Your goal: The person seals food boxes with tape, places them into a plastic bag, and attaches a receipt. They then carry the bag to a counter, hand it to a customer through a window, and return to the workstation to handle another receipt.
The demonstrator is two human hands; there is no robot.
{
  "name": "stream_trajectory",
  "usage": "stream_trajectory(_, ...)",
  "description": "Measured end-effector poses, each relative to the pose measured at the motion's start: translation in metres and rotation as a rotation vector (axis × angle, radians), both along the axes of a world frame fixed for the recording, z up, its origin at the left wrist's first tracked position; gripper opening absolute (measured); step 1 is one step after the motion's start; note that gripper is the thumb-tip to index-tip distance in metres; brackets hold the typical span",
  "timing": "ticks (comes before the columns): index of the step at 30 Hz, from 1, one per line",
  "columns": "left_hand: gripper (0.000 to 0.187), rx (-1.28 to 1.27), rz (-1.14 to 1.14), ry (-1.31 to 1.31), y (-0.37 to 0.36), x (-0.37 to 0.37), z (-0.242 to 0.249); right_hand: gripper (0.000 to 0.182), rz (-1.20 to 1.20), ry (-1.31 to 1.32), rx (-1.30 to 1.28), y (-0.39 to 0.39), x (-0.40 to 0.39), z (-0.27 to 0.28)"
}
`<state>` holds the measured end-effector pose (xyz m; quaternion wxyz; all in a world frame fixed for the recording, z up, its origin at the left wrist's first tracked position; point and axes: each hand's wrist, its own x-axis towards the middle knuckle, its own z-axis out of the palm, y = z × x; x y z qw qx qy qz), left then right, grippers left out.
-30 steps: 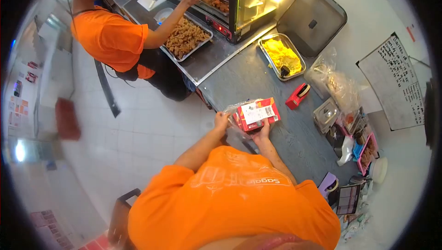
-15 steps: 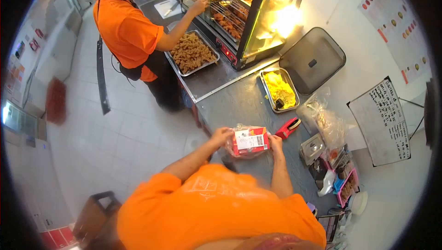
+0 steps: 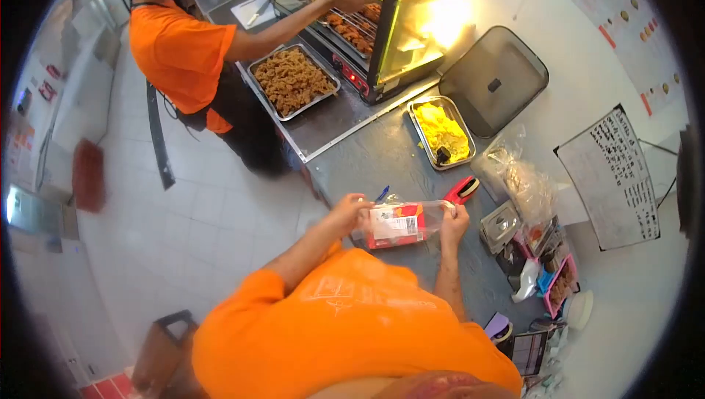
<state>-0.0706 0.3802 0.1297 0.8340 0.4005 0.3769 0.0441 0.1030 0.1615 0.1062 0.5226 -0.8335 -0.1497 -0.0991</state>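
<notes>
A red box with a white printed label [image 3: 396, 226] lies inside a clear plastic bag [image 3: 435, 213] above the grey counter. My left hand [image 3: 351, 215] pinches the bag at the box's left end. My right hand [image 3: 454, 225] grips the bag's other side, which is pulled out taut beyond the box. Just past my right hand lies a red handheld tool [image 3: 462, 190], perhaps a tape dispenser or stapler. A blue pen [image 3: 382, 193] rests behind the bag, near my left hand.
A co-worker in orange [image 3: 183, 54] reaches into the lit food warmer [image 3: 374, 76]. Nearby stand a tray of fried pieces [image 3: 294, 80] and a tray of yellow food [image 3: 443, 133] with its grey lid [image 3: 496, 80]. A metal container [image 3: 501, 224] and clutter line the right.
My right hand has drawn the bag's side out to the right, away from the box. The pen has come into view. The co-worker's arm has moved deeper into the warmer.
</notes>
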Motion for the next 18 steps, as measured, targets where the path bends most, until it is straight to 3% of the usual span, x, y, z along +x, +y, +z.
stream_trajectory(2,0.048,-0.016,-0.260,-0.101,0.001,-0.004,0.024,0.019,-0.047,-0.001,-0.123,0.002,-0.006,0.025)
stream_trajectory(4,0.048,-0.038,-0.304,-0.102,0.007,-0.002,0.033,0.025,0.133,0.250,-0.077,0.010,-0.019,0.047)
stream_trajectory(6,0.048,-0.260,0.008,-0.124,0.011,0.001,0.029,0.028,0.213,0.360,-0.210,-0.003,-0.021,0.031)
stream_trajectory(7,0.045,-0.346,-0.042,-0.142,0.013,0.002,0.034,0.027,0.185,0.282,-0.188,-0.005,-0.029,0.054)
stream_trajectory(9,0.041,-0.286,-0.269,-0.260,0.013,-0.008,0.067,0.018,0.120,-0.016,-0.130,0.007,-0.017,0.068)
stream_trajectory(10,0.039,-0.256,-0.198,-0.286,0.014,-0.012,0.072,0.016,0.072,-0.187,-0.132,0.002,-0.022,0.063)
stream_trajectory(12,0.040,-0.234,-0.107,-0.282,0.025,0.002,0.086,0.019,0.254,0.106,-0.401,-0.014,-0.026,0.081)
stream_trajectory(13,0.041,-0.241,-0.080,-0.243,0.027,0.005,0.095,0.019,0.218,0.140,-0.411,-0.018,-0.041,0.099)
stream_trajectory(14,0.041,-0.246,-0.110,-0.240,0.029,0.010,0.101,0.023,0.178,0.154,-0.338,-0.011,-0.045,0.119)
stream_trajectory(16,0.041,0.005,-0.561,-0.344,0.026,0.009,0.105,0.028,0.126,0.187,-0.269,-0.014,-0.047,0.122)
stream_trajectory(17,0.039,0.073,-0.411,-0.217,0.025,0.023,0.092,0.028,0.132,0.151,-0.278,-0.016,-0.035,0.112)
stream_trajectory(18,0.039,0.062,-0.433,-0.201,0.020,0.018,0.095,0.028,0.136,0.114,-0.286,-0.016,-0.036,0.113)
